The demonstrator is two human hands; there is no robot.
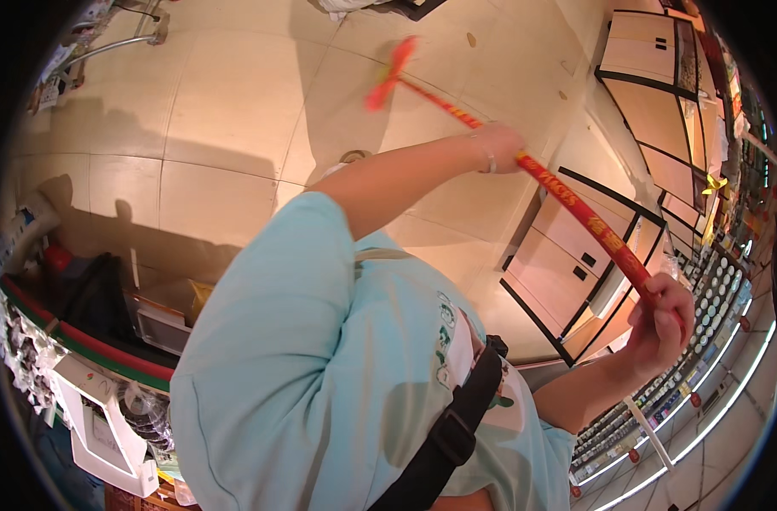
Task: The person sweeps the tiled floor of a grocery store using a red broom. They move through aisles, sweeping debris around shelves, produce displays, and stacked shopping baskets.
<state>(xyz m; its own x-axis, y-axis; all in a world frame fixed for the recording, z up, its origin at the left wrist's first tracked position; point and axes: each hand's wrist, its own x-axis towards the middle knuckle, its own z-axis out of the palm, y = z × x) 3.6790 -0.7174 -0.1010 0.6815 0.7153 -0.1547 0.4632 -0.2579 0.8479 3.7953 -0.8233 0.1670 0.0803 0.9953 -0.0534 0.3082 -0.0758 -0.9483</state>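
Observation:
A long-handled floor tool, a broom or a mop, runs slantwise before me. Its red handle (574, 205) carries yellow printed writing. Its red head (392, 75) is blurred and low over the beige tiles; I cannot tell whether it touches them. My left hand (498, 147), with a thin bracelet at the wrist, grips the handle partway down. My right hand (663, 322) is closed around the top end, out to the right. Small brown scraps (471, 39) lie on the tiled floor (222, 102) beyond the head.
Pale cabinets (558, 249) with black trim stand along the right. Behind them are lit shelves (714, 306) of small round-topped items. To my left is a counter edge (114, 348) in red and green, with a white plastic container (101, 415) beside it. Metal tubing (110, 48) is at far left.

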